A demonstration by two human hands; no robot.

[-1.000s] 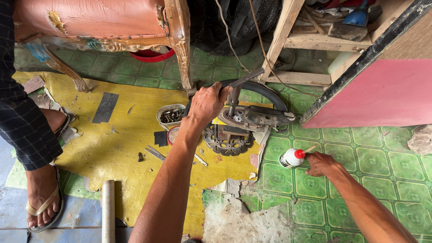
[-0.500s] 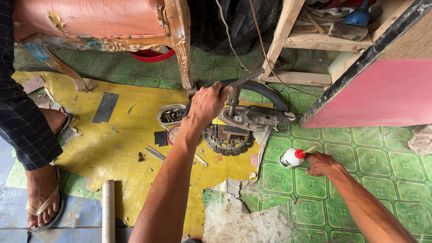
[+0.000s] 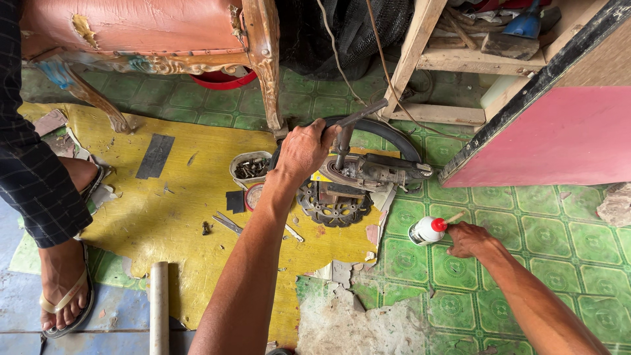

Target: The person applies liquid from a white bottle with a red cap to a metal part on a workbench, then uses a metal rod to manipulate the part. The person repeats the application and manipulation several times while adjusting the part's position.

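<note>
Dark metal wheel-and-brake assembly (image 3: 368,172), with a black curved tyre section arching over it and a toothed, perforated disc (image 3: 334,209) beneath, is lying on the floor where the yellow sheet (image 3: 184,197) is meeting the green patterned tiles (image 3: 526,230). How its parts are joining is hard to make out; the hub is lying in shadow. The left hand (image 3: 303,150) is gripping the black handle of a tool (image 3: 351,121) standing in the assembly, fingers wrapping tightly around it; the fingertips are hidden behind the grip.

The right hand (image 3: 468,239) is resting on the tiles well apart from the assembly, fingers curling together and touching a small white bottle with a red cap (image 3: 427,231) lying on its side. Whether the fingers are pinching the bottle's thin nozzle cannot be told.

Just beside the assembly, a small white tub of dark fasteners (image 3: 251,168) is sitting on the sheet; its contents are too small to identify. Small metal bits (image 3: 227,222) are lying nearby. A pale pipe (image 3: 159,306) is running out of the bottom edge. Another person's sandalled foot (image 3: 62,296) and dark checked sleeve (image 3: 29,164) are showing at the left, otherwise cut off. A worn reddish chair (image 3: 144,29) and a pink panel (image 3: 552,138) are both cropped by the frame.
</note>
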